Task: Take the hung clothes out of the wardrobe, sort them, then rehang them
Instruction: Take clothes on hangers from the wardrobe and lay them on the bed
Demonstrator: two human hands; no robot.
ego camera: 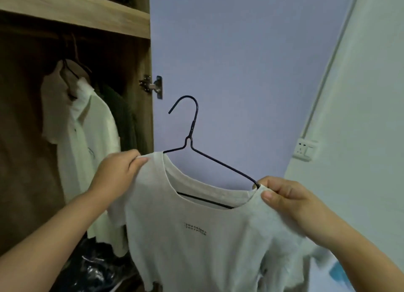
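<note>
Both the left hand (pixel 119 173) and right hand (pixel 290 199) pinch the white T-shirt's (pixel 196 237) shoulders onto the wire hanger (pixel 192 136); rehanging in the wardrobe (pixel 135 23) appears next.

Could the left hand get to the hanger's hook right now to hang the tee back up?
Probably not at once: the left hand is pinching the white tee's shoulder. The hook itself stands bare above the neckline with nothing in front of it, so once that hand lets go the way looks free.
</note>
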